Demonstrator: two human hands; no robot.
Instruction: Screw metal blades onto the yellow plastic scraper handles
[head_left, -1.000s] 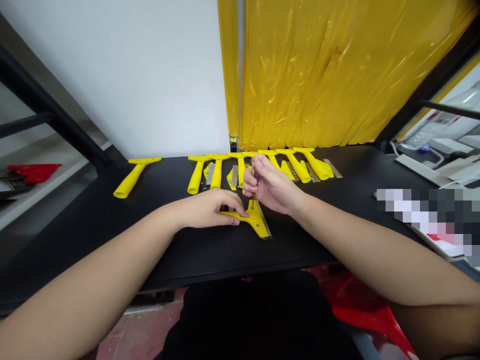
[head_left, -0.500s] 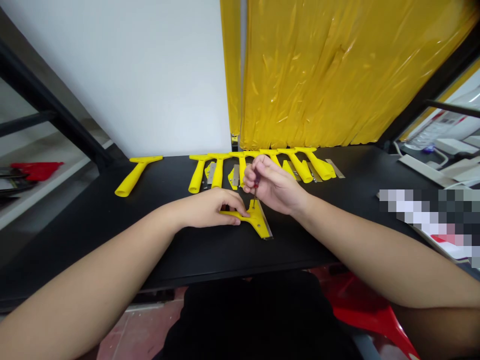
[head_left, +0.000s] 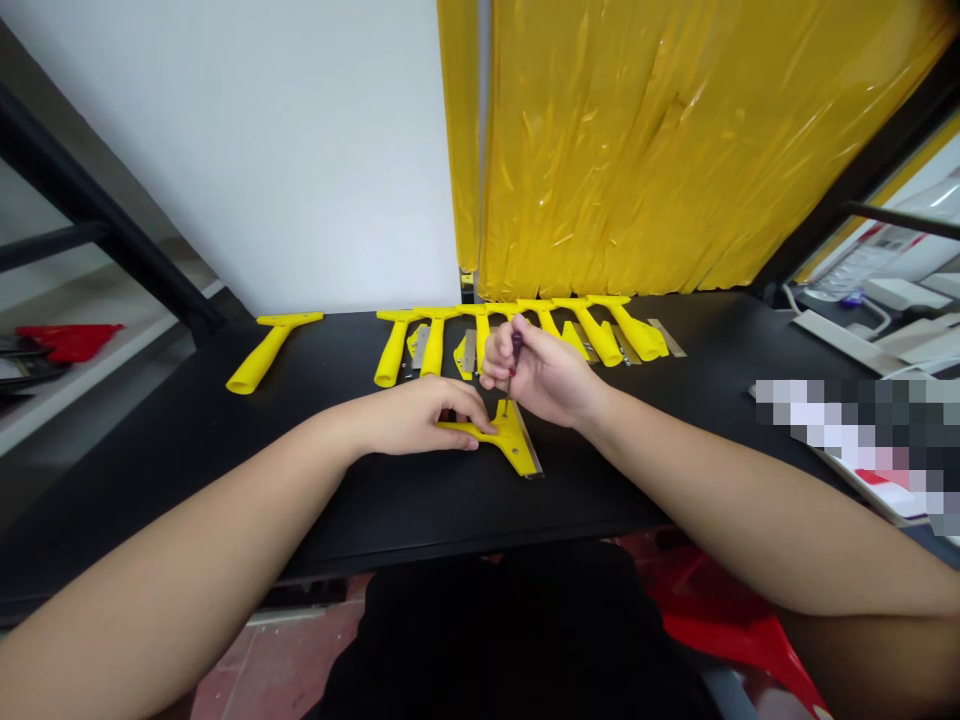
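My left hand [head_left: 427, 418] is closed round the handle of a yellow scraper [head_left: 513, 446] lying on the black table, its metal blade edge facing right. In my right hand [head_left: 541, 372] is a small screwdriver [head_left: 509, 385] with a dark red handle, held upright. Its tip meets the upper screw spot of the scraper head; a second screw spot shows lower down. Behind my hands lies a row of yellow scraper handles [head_left: 391, 352], with loose blades [head_left: 469, 350], yellow plates [head_left: 416, 342] and tiny screws between them.
One yellow scraper handle [head_left: 271, 350] lies apart at the left. A white panel [head_left: 300, 150] and yellow plastic sheeting [head_left: 637, 150] stand behind the black table [head_left: 180, 450]. At the right are a pixelated item [head_left: 870, 450] and a clear bottle. A red stool [head_left: 727, 610] stands below the edge.
The fingers of my right hand have shifted on the screwdriver handle, showing more of it. My left hand and the scraper keep their place on the table.
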